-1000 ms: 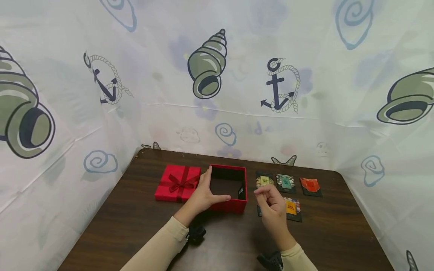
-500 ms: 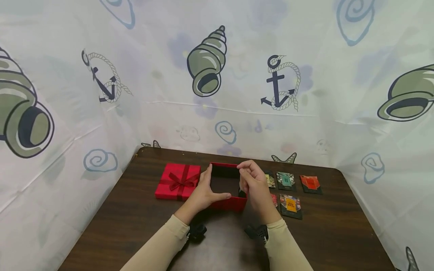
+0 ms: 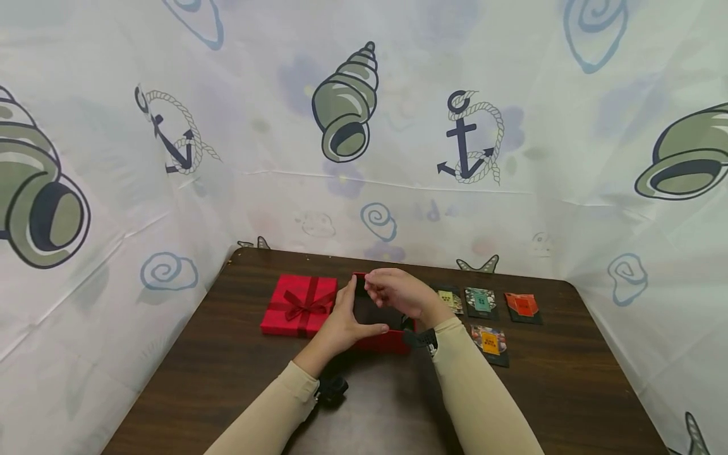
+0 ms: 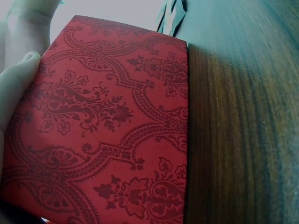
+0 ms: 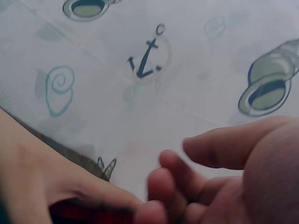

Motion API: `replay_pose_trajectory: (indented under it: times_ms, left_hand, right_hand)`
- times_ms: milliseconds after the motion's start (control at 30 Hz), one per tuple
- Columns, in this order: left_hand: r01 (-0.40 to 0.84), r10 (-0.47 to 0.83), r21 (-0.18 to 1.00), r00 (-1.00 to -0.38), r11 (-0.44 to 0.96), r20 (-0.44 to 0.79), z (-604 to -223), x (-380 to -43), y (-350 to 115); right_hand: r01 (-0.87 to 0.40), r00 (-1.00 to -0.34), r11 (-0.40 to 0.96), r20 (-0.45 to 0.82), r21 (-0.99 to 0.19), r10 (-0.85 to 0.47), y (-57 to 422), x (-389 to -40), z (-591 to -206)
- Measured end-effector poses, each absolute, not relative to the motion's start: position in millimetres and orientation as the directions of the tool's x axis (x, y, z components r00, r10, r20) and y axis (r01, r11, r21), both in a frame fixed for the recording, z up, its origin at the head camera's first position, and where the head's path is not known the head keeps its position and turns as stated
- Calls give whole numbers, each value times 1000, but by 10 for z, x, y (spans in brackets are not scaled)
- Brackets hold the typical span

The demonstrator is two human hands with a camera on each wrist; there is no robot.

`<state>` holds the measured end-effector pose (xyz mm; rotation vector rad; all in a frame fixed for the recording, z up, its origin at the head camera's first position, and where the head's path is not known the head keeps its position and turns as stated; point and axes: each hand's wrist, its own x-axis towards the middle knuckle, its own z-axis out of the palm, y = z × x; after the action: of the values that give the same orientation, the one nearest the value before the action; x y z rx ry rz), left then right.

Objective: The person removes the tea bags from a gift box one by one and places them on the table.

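Observation:
My left hand (image 3: 344, 322) rests on the left side of a red gift box (image 3: 387, 343), thumb along its near rim and fingers straight against its left wall. The box stands without its lid and its inside is black. In the left wrist view the patterned red wall (image 4: 107, 116) fills much of the frame beside my thumb. Over the box hangs my right hand (image 3: 406, 292), fingers loosely curled. The right wrist view shows nothing between thumb and fingers. Left of the box lies the red lid (image 3: 284, 321) with a dark red ribbon bow.
On the right of the brown table (image 3: 569, 379) lie several flat packets: a yellow one (image 3: 447, 299), a green one (image 3: 481, 301), a red one (image 3: 523, 305) and an orange one (image 3: 489, 343). A printed cloth (image 3: 256, 208) hangs behind.
My right hand has moved left from over the packets to above the box. A pinkish-red packet visible half a second ago is now hidden by my right arm. My left hand has stayed put.

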<state>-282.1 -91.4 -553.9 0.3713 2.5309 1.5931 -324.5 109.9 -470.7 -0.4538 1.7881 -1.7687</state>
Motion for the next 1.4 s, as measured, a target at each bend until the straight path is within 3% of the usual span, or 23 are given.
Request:
replay_pose_trajectory:
  times_ms: [300, 533, 700, 1033, 1400]
  left_hand:
    - [126, 263, 896, -965, 425, 11, -5577, -2828, -910]
    - [130, 277, 905, -961, 406, 14, -5566, -2805, -912]
    - [123, 275, 907, -961, 402, 9, -5567, -2794, -916]
    - [137, 285, 900, -958, 413, 15, -5580, -2807, -918]
    - [122, 275, 891, -962, 436, -3, -5567, -2826, -932]
  right_hand:
    - [239, -682, 289, -373, -927, -629, 1149, -3569, -4833]
    - [307, -667, 406, -498, -861, -553, 1197, -3701, -4912]
    - [272, -632, 494, -541, -826, -555, 1143, -3752, -4931]
    - [251, -624, 565, -577, -786, -526, 1108, -3761, -4950]
    - [135, -550, 638, -593, -758, -589, 984, -3693, -4997]
